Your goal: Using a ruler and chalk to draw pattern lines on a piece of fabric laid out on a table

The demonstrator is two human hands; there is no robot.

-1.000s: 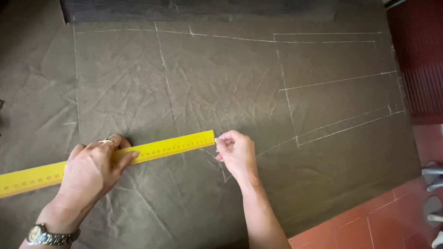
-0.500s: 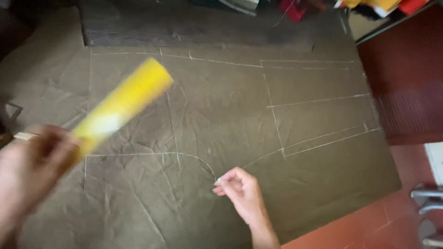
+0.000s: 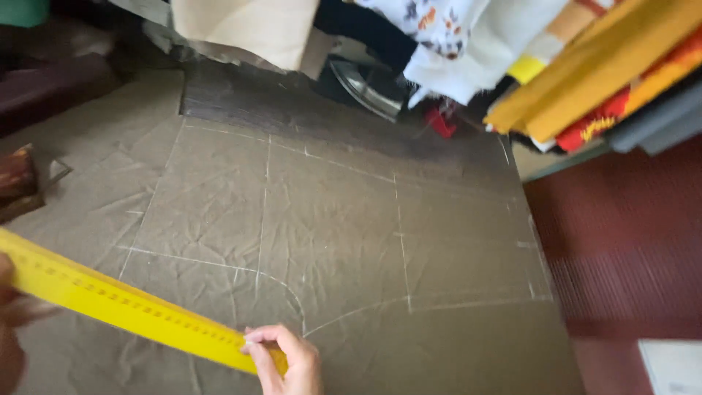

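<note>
Yellow ruler runs diagonally across the lower left, from the left frame edge down to the bottom centre. Flat, long, with fine dark graduation marks along its upper edge; too small to make out. It lies over, or just above, the olive-brown fabric; can't tell if it touches.

Right hand at the bottom edge, fingers curled and pinched on the ruler's near end. A small pale bit shows at the fingertips, possibly chalk; not certain. Wrist cut off by the frame.

Left hand is a blurred sliver at the left edge, right by the ruler's far end. Can't tell whether it grips the ruler or how its fingers sit.

Fabric is wrinkled, spread flat, and marked with white chalk lines: straight verticals, long slanted lines, and one curve that ends near the right hand. Far edge of the fabric lies in shadow.

Upper right: stack of folded cloth, cut off by the top edge. Yellow, orange, red, grey, plus a white piece with a small floral print. Tan sheet hangs top centre. Dark brown object at the left edge, partly out of frame, unidentifiable. Red floor on the right; pale rectangle in the bottom right corner, cropped.
</note>
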